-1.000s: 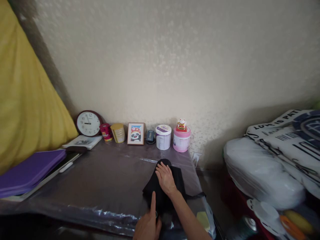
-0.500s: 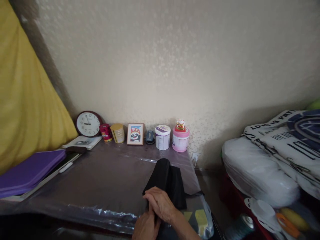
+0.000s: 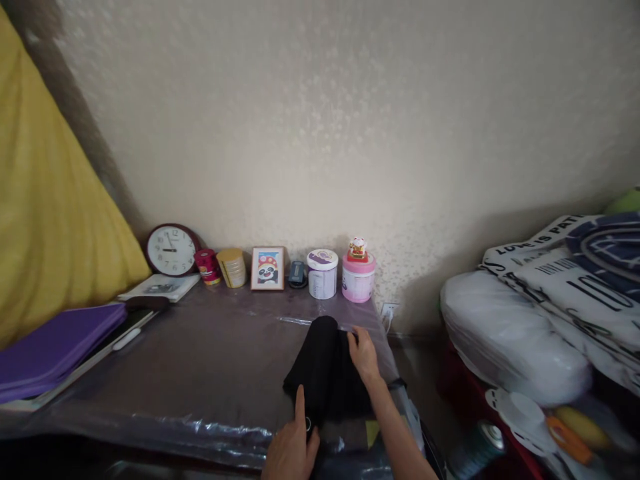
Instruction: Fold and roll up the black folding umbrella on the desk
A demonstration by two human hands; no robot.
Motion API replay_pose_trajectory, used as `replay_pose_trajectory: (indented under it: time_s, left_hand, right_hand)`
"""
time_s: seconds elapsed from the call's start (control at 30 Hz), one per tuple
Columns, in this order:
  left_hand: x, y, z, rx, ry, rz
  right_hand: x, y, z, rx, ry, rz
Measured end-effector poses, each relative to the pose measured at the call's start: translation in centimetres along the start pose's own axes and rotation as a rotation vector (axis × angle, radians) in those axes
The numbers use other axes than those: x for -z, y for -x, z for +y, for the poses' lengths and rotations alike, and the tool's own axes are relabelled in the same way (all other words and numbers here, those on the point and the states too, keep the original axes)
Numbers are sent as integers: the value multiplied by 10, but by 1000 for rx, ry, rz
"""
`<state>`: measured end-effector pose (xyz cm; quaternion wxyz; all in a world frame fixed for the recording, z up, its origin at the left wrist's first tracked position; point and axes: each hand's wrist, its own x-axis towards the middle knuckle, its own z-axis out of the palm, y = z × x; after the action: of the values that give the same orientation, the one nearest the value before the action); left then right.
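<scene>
A folded black cloth (image 3: 320, 367) lies on the plastic-covered table (image 3: 210, 360) near its right end. My right hand (image 3: 363, 353) rests on the cloth's far right part, fingers stretched out flat. At the cloth's near edge my left hand (image 3: 293, 447) is closed, with only the index finger pointing out and pressing on the fabric. Nothing shows in that hand.
Along the wall stand a round clock (image 3: 171, 250), a red tin (image 3: 207, 266), a gold tin (image 3: 232, 267), a panda picture (image 3: 267, 268), a white tub (image 3: 322, 273) and a pink tub (image 3: 357, 277). A purple mat (image 3: 55, 347) lies left. Bagged bedding (image 3: 515, 340) is piled right.
My right hand slid from the cloth's far end back to its near edge, then out to the far right part. The left index finger stays at the near edge.
</scene>
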<state>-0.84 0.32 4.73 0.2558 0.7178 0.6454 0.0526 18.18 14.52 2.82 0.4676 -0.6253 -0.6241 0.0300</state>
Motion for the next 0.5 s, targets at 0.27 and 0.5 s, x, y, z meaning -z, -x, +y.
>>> replay_pose_trajectory:
  time_s: [0.27, 0.5]
  left_hand:
    - [4, 3, -3, -17, 109, 8]
    - [4, 2, -8, -23, 182, 31]
  right_hand:
    - [24, 23, 22, -282, -49, -148]
    - [33, 25, 19, -243, 132, -119]
